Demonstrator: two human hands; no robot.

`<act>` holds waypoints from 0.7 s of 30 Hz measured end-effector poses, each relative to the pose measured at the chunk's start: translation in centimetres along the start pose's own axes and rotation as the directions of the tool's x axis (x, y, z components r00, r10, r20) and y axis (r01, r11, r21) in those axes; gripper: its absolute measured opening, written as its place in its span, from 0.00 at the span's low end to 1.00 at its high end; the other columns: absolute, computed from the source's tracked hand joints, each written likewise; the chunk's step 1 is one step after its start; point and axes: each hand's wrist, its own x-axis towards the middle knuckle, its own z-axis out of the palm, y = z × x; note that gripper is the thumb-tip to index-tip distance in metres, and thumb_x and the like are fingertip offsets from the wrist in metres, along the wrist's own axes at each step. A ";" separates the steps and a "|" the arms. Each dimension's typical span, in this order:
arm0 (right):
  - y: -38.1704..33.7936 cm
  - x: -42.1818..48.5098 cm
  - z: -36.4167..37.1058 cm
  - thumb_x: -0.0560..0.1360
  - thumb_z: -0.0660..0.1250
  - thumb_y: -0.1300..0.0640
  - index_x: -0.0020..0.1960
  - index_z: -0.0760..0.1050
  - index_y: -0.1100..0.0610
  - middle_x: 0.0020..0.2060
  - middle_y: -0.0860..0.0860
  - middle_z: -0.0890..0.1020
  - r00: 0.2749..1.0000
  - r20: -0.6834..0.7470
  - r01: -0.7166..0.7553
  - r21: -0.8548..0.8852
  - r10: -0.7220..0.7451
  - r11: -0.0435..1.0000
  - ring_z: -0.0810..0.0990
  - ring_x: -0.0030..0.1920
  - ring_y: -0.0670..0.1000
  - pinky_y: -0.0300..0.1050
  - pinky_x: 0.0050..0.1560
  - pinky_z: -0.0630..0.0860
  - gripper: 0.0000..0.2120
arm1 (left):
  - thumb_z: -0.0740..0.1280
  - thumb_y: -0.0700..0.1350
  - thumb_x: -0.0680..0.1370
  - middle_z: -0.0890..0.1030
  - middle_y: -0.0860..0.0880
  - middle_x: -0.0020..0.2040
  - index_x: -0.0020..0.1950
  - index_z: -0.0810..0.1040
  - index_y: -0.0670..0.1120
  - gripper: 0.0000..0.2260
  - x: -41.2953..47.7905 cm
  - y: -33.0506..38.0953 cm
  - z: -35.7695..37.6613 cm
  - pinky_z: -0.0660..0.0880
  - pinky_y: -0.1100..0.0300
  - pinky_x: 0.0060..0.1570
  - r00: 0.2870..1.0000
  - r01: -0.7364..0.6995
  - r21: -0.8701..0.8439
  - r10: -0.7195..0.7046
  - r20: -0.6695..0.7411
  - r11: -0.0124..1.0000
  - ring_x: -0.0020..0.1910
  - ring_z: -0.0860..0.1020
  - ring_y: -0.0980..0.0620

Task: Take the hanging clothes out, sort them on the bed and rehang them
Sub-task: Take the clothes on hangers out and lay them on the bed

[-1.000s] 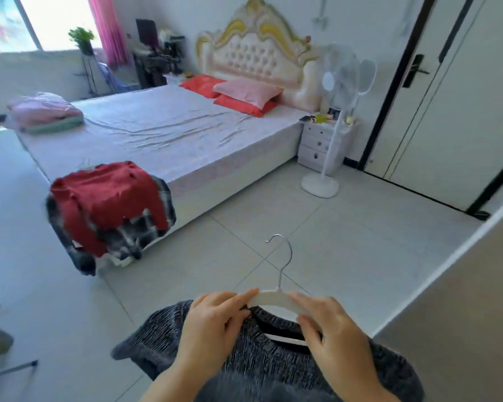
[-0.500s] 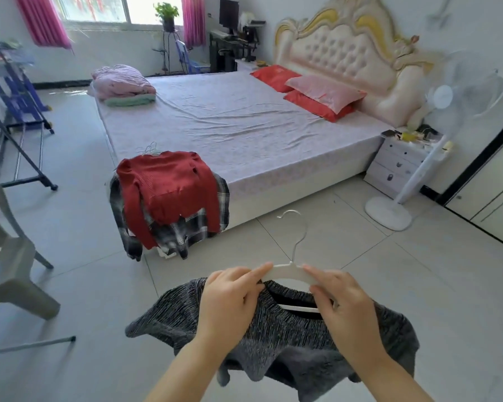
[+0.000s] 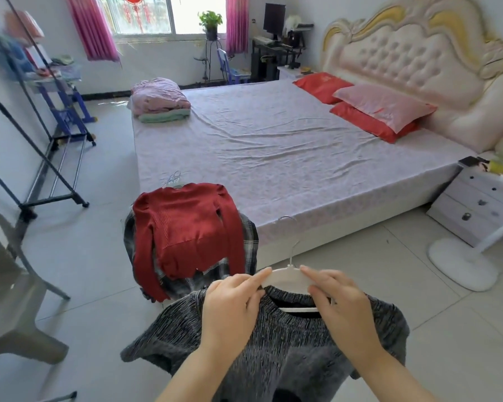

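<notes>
Pale grey floor tiles (image 3: pixel 99 256) are seen beneath a dark grey marled knit sweater (image 3: pixel 288 343), carried at 6 o'clock on a white plastic hanger (image 3: pixel 288 278). The hanger's shoulders are pinched by the left hand (image 3: pixel 230 309) and right hand (image 3: pixel 340 306). At 11 o'clock, a red ribbed knit sweater (image 3: pixel 186 227) is draped over the corner of the lilac-sheeted bed (image 3: pixel 273 146).

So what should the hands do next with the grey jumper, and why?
Probably carry it forward and lay it on the bed, beside the red sweater. The left hand and right hand pinch the white hanger with the grey jumper on it, over the floor, short of the bed. The red sweater and plaid shirt already lie on its near corner.
</notes>
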 end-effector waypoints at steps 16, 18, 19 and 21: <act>12.3 30.8 10.8 0.71 0.70 0.66 0.57 0.74 0.41 0.44 0.44 0.80 0.999 0.015 -0.029 -0.025 0.030 0.999 0.76 0.43 0.40 0.29 0.40 0.70 0.24 | 0.69 0.41 0.73 0.83 0.51 0.48 0.60 0.79 0.55 0.17 29.9 -13.3 12.3 0.73 0.50 0.50 0.983 0.139 -0.174 -0.114 0.146 0.975 0.45 0.79 0.48; 13.8 34.3 11.8 0.71 0.70 0.66 0.57 0.74 0.40 0.43 0.44 0.79 0.997 0.031 -0.067 -0.030 0.068 0.997 0.75 0.43 0.39 0.27 0.39 0.69 0.24 | 0.69 0.41 0.73 0.83 0.51 0.48 0.60 0.78 0.54 0.17 33.5 -14.6 13.8 0.72 0.51 0.50 0.980 0.146 -0.176 -0.118 0.162 0.974 0.46 0.79 0.48; 14.5 35.9 12.2 0.71 0.70 0.66 0.57 0.74 0.40 0.43 0.43 0.79 0.996 0.034 -0.080 -0.030 0.081 0.996 0.75 0.43 0.38 0.26 0.39 0.68 0.24 | 0.69 0.41 0.73 0.83 0.51 0.48 0.60 0.78 0.54 0.17 35.1 -15.1 14.6 0.73 0.51 0.50 0.979 0.151 -0.184 -0.121 0.165 0.971 0.46 0.79 0.48; 16.1 38.9 13.0 0.72 0.70 0.66 0.57 0.74 0.40 0.42 0.43 0.78 0.995 0.044 -0.086 -0.029 0.088 0.996 0.74 0.43 0.38 0.24 0.41 0.68 0.23 | 0.69 0.40 0.73 0.83 0.50 0.49 0.60 0.79 0.53 0.16 38.0 -16.1 16.4 0.74 0.51 0.49 0.975 0.167 -0.193 -0.132 0.181 0.967 0.45 0.79 0.47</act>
